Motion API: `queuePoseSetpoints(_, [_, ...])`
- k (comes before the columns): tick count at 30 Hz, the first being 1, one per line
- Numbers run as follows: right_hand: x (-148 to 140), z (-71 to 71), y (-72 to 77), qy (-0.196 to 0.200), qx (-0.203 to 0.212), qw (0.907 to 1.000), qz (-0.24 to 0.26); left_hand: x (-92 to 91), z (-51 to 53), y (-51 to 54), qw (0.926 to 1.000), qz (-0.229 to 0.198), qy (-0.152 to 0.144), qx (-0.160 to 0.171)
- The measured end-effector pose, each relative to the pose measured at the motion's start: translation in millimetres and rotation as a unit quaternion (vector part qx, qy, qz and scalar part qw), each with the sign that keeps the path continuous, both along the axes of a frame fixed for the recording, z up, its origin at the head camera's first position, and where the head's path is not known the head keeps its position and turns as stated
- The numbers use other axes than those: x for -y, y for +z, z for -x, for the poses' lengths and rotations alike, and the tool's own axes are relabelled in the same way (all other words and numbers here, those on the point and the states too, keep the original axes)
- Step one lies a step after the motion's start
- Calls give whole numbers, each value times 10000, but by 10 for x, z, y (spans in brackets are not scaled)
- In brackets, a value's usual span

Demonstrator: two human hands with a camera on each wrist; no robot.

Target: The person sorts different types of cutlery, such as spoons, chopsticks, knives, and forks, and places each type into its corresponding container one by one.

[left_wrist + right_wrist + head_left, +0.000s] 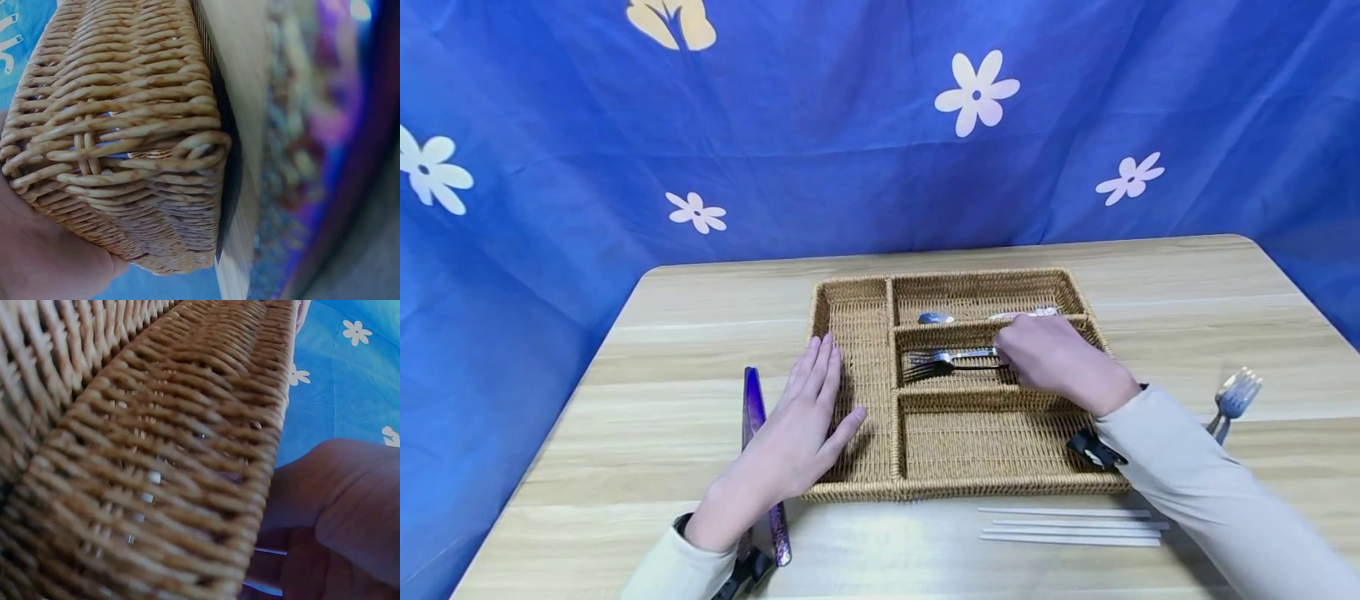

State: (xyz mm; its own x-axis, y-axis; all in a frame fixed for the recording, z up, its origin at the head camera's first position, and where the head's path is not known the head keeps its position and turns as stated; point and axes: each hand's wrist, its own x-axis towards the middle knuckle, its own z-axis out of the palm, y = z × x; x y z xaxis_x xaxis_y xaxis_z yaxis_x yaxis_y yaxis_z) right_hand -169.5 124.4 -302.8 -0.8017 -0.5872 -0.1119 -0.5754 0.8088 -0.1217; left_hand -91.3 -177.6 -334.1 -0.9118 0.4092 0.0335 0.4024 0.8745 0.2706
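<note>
One black fork at right hand (grip unclear), left hand straight-fingered, one tray

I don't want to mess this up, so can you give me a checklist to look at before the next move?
1. Left hand touching the wicker tray: ok, it rests at the left rim.
2. Black fork inside the middle compartment: ok.
3. Right hand has a firm hold: cannot tell, its fingertips are hidden.
4. Every fork inside the tray: not ok, at least one silver fork lies on the table to the right.
5. White chopsticks inside the tray: not ok, they lie in front of it.
</note>
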Motion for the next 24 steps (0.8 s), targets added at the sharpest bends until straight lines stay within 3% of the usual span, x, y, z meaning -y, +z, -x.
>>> queuePoseSetpoints(10, [22, 100, -83, -55, 306, 9995, -51, 4, 0, -3, 9999, 2, -42, -112])
queuePoseSetpoints(18, [-32, 174, -140, 370, 482, 9981, 63, 2, 5, -6, 9999, 41, -80, -138])
queuePoseSetpoints(24, [-61, 223, -119, 536, 785, 9953, -174, 5, -1, -6, 9998, 60, -92, -164])
